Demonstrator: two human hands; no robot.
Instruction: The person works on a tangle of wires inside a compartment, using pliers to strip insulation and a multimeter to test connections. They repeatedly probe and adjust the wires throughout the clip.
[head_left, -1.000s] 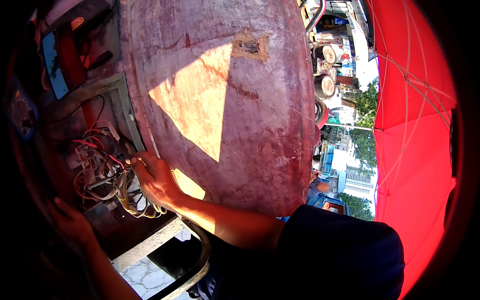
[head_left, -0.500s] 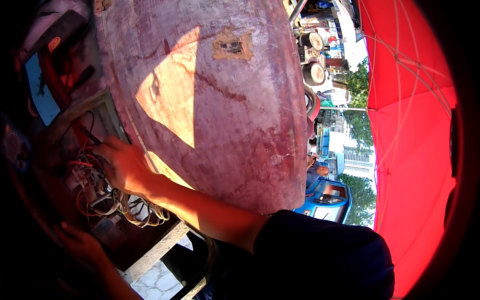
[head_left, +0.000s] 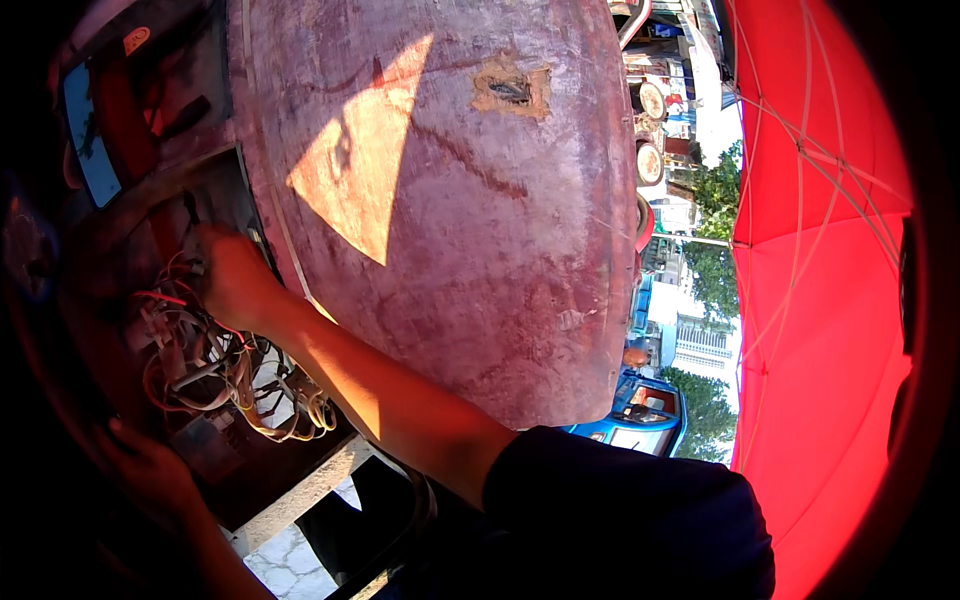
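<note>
My right hand (head_left: 238, 283) reaches into an open compartment beside a large curved, worn purplish panel. Its fingers are closed round a thin dark rod-like tool (head_left: 191, 208), whose tip points toward the compartment's far end; shadow hides its exact kind. Just below that hand lies a tangled bundle of wires (head_left: 235, 385), in white, yellow and red, with pale connectors. My left hand (head_left: 150, 470) is at the compartment's near left side in deep shade. Its fingers look stretched out, with nothing visible in them.
The curved panel (head_left: 480, 260) fills the middle, with a rough-edged cutout (head_left: 511, 91). A rectangular mirror (head_left: 90, 135) stands at the far left. Beyond the panel are a blue vehicle (head_left: 640, 410) and a person's head (head_left: 635, 356). A red canopy (head_left: 830, 300) hangs at the right.
My right hand has gone farther into the compartment with the dark tool, away from the wires. The view has shifted, so the panel appears farther right. My left hand stays nearly in place.
</note>
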